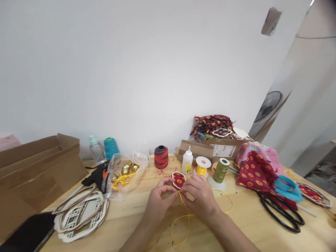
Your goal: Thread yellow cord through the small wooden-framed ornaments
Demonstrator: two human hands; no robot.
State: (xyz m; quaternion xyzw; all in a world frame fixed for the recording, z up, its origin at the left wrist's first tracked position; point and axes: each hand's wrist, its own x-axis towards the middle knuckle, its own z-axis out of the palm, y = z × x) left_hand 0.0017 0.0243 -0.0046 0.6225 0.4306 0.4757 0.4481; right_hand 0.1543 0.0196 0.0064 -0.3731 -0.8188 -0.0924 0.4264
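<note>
At the middle of the wooden table, my left hand (pixel 163 197) pinches the lower edge of a small red patterned fabric ornament (pixel 179 180) with a pale wavy rim. Close beside it, my right hand (pixel 198 196) has its fingers closed on yellow cord (pixel 189 224) at the ornament's bottom. The fingertips of both hands meet there and hide where cord and ornament join. From the hands the cord drops into a loose loop on the table and curves off to the right, behind my right wrist.
Behind my hands stand a white glue bottle (pixel 187 161), a yellow cord spool (pixel 202 166), an olive thread cone (pixel 222 170) and a red-and-black thread cone (pixel 161 157). Wooden frames (pixel 81 213) and a bag of gold bells (pixel 126 175) lie left. Black-handled scissors (pixel 282 211) lie right.
</note>
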